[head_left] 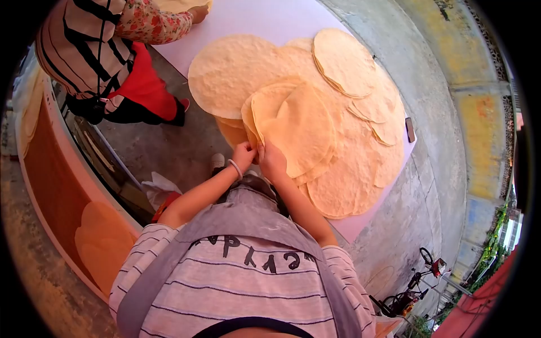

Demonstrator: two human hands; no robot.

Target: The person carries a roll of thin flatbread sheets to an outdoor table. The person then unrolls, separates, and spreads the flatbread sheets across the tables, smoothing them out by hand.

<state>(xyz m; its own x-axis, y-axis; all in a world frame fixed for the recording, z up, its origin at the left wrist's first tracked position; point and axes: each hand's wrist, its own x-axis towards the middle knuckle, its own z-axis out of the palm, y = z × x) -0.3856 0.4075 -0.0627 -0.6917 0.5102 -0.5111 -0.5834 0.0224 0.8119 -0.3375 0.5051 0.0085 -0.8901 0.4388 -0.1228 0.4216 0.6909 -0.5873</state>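
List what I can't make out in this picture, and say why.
All in the head view:
How the left hand and right hand grip the nearest sheet: their own backs cover the fingers' contact.
Number of sheets in the pile: upper ones hide lower ones.
Full outline of the co-worker's sheet: cut off by the top edge.
Dark object: too small to identify.

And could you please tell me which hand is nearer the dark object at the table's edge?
Right: the right hand is across the round sheets from the dark object; the left hand sits slightly farther.
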